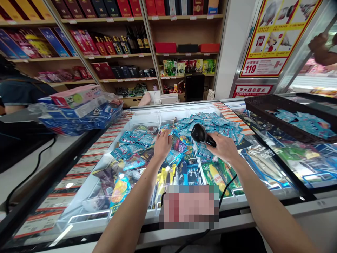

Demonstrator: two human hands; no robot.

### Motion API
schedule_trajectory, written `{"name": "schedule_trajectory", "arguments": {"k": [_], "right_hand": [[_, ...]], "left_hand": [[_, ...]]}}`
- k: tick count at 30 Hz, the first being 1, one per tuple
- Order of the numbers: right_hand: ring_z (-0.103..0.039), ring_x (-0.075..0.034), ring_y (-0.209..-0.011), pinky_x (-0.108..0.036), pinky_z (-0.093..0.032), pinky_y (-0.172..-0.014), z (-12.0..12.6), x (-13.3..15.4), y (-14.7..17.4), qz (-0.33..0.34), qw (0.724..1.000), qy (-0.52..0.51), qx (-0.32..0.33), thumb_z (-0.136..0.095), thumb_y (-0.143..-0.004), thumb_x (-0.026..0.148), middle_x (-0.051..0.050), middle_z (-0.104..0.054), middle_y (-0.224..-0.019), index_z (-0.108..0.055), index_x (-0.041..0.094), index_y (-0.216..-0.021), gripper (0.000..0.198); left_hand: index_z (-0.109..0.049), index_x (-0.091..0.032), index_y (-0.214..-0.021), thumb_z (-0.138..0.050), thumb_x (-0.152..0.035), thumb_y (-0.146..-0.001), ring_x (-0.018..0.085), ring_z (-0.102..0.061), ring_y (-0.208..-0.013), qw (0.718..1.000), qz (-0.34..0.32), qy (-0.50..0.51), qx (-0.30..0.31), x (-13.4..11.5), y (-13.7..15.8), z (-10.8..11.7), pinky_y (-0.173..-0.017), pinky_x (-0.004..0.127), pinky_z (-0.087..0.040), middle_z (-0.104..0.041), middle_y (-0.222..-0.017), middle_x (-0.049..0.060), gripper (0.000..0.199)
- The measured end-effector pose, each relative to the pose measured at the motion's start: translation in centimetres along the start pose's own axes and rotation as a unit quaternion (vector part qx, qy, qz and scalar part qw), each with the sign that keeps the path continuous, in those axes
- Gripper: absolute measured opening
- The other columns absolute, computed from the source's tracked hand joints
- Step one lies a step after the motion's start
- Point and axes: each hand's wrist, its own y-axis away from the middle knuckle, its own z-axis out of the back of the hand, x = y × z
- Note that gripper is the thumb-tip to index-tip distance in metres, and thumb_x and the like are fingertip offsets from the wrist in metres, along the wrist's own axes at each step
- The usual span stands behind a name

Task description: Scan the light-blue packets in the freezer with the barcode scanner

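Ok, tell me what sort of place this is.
Most likely a shop or supermarket. A low freezer is full of packets, a row of price labels runs along its left side, and stocked shelves stand behind.

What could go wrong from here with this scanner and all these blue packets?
The scanner might slip from the right hand if the cord, seemingly its own, snags on the freezer's edge. The loosely piled blue packets might slide if the left hand pushes them.
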Motion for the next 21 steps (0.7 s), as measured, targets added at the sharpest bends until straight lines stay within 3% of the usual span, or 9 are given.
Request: {"name": "schedule_trajectory", "arguments": {"k": [4,8,14,17,21], "right_hand": [[-0.063,-0.02,-0.082,-0.028,-0.039,-0.063,0.1,-0.3,-0.1,-0.001,1.0,-0.005,0.004,-0.05,-0.086,0.045,-0.003,-0.067,-0.102,-0.055,0.027,-0.121,0.039],[-0.063,-0.019,-0.08,-0.028,-0.039,-0.062,0.0,-0.6,-0.2,-0.01,1.0,-0.008,-0.001,-0.049,-0.086,0.047,-0.003,-0.068,-0.101,-0.056,0.027,-0.119,0.039],[-0.064,-0.019,-0.081,-0.028,-0.038,-0.06,-0.5,-0.7,-0.5,-0.001,1.0,-0.006,-0.007,-0.052,-0.084,0.042,-0.002,-0.068,-0.101,-0.056,0.028,-0.121,0.039],[-0.064,-0.019,-0.08,-0.028,-0.038,-0.059,-0.7,-0.6,-0.5,0.007,1.0,-0.006,-0.002,-0.052,-0.084,0.042,-0.002,-0.068,-0.101,-0.056,0.028,-0.121,0.039],[-0.064,-0.018,-0.079,-0.027,-0.037,-0.058,-0.9,-0.5,-0.5,0.021,1.0,-0.008,-0.011,-0.052,-0.084,0.042,-0.001,-0.068,-0.098,-0.057,0.028,-0.12,0.039]], "left_hand": [[-0.046,-0.016,-0.134,-0.028,-0.032,-0.096,0.021,-0.041,-0.133,0.997,-0.023,0.052,0.051,-0.9,-2.8,-1.8,-0.111,0.04,-0.032,-0.047,-0.142,0.012,0.045],[-0.038,-0.014,-0.14,-0.025,-0.038,-0.097,0.022,-0.031,-0.14,0.995,-0.016,0.057,0.085,-1.5,-5.6,-3.2,-0.113,0.041,-0.029,-0.038,-0.148,0.014,0.052],[-0.022,-0.024,-0.149,-0.024,-0.055,-0.094,0.03,-0.021,-0.144,0.986,0.014,0.02,0.166,-1.8,-8.4,-5.0,-0.113,0.052,-0.023,-0.02,-0.157,0.009,0.063],[-0.028,-0.028,-0.147,-0.024,-0.059,-0.092,0.03,-0.023,-0.143,0.982,-0.003,0.0,0.191,-1.8,-8.5,-5.3,-0.114,0.053,-0.019,-0.028,-0.155,0.007,0.063],[-0.037,-0.027,-0.143,-0.029,-0.059,-0.091,0.028,-0.039,-0.134,0.987,-0.043,-0.007,0.156,-1.8,-6.4,-4.2,-0.11,0.047,-0.029,-0.043,-0.146,0.008,0.061]]}}
